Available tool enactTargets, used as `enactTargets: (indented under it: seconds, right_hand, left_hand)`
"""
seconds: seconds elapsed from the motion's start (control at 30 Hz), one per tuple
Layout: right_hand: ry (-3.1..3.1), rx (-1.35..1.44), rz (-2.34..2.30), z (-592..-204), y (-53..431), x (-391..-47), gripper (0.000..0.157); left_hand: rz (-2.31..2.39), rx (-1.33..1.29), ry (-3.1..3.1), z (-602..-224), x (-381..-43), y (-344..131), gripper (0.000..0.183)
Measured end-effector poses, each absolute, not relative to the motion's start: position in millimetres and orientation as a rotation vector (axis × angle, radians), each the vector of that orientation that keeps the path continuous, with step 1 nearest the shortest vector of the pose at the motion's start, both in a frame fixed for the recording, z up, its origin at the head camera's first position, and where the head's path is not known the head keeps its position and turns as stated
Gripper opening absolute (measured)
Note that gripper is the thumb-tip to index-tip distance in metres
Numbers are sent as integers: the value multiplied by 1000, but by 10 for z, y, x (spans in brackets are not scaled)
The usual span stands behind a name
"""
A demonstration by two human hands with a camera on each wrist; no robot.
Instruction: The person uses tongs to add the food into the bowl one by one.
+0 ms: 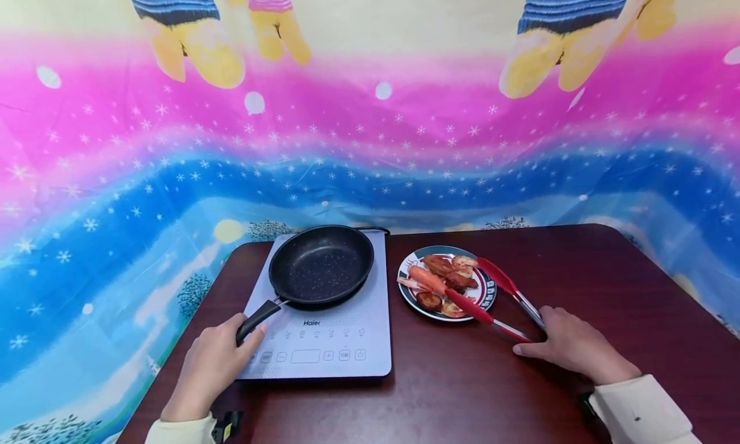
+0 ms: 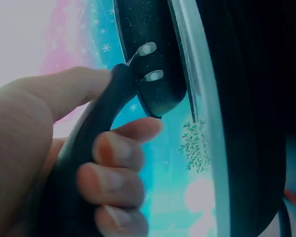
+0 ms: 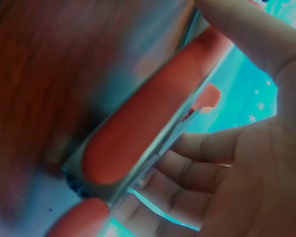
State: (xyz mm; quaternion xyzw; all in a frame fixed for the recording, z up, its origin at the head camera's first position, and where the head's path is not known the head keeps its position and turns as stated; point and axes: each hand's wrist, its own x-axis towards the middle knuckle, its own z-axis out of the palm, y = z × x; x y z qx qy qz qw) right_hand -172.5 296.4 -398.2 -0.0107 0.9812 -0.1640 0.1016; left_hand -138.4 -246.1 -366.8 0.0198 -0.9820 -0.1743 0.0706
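Note:
In the head view, a black frying pan (image 1: 321, 268) is on or just above a white induction cooktop (image 1: 312, 357); I cannot tell whether it touches. My left hand (image 1: 216, 357) grips the pan's black handle (image 2: 81, 143), fingers wrapped round it in the left wrist view. My right hand (image 1: 572, 344) holds metal tongs with red grips and red tips (image 1: 503, 319). The spread tongs reach over a patterned plate (image 1: 419, 306), their tips at the food. On that plate lie an orange shrimp-like piece (image 1: 426, 278) and several browned pieces (image 1: 439, 264).
Everything stands on a dark red-brown wooden table (image 1: 451, 392). A black cord (image 1: 376, 229) runs from the cooktop's back edge. Behind the table hangs a colourful printed cloth (image 1: 370, 129) with snowflakes.

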Motion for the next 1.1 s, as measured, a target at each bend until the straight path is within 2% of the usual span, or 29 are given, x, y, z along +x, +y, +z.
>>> enactTargets:
  seconds: [0.47,0.8,1.1]
  right_hand:
    - [2972,-2,-758,-4044,2950,-1609,81]
    - [3061,-36,-835,-4020,2864,-1557,95]
    - [3077,-56,-845,-4022,2764,-1470,97]
  left_hand:
    - [-491,76,-2855,-3709,-1390,-2424,39]
    - [-472,41,-2895,-3677,-1413,-2361,46]
    - [-536,7,-2882,-3682,-1363,-2263,48]
